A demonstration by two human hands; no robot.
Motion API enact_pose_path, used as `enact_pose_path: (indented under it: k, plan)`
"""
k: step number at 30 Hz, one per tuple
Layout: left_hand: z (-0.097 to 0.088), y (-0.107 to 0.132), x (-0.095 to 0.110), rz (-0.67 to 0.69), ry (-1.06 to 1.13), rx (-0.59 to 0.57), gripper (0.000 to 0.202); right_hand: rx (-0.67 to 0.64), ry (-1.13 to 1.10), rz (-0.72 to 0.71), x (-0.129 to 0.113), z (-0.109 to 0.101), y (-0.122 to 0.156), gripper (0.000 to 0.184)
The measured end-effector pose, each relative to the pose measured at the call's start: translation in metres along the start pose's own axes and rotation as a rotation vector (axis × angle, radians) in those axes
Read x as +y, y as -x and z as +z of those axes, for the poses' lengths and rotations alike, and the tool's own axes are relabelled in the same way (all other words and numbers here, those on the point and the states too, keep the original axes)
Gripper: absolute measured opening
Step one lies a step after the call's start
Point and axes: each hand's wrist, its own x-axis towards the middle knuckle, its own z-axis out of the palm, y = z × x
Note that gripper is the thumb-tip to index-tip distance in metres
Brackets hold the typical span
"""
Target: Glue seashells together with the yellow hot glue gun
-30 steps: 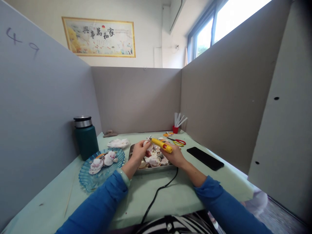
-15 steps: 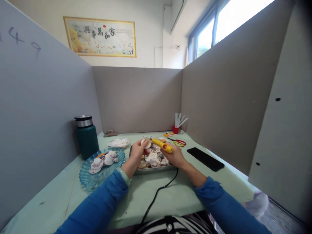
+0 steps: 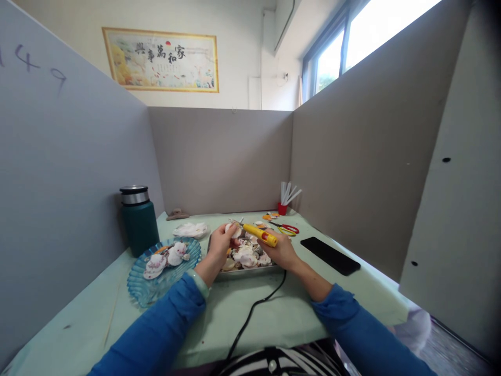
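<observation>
Holding a shell [image 3: 235,230] against the glue gun [image 3: 260,235].

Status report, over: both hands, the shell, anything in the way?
Left hand shut on shell. Right hand shut on yellow tool, tip at the shell, over the tray. Nothing blocking.

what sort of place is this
Probably a partitioned indoor craft booth: grey divider panels wall in the table, a metal tray holds seashells, the right hand grips a yellow corded tool, the left hand a shell.
</observation>
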Motion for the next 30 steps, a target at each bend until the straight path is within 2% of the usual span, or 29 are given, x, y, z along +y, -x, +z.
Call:
enact_pose_path:
  k: [30]
  plan:
    - [0.005,0.0038,0.0008,0.009,-0.102,-0.104,0.044,-0.002,-0.055,-0.022,0.0001,-0.0001,0.0002,0.015]
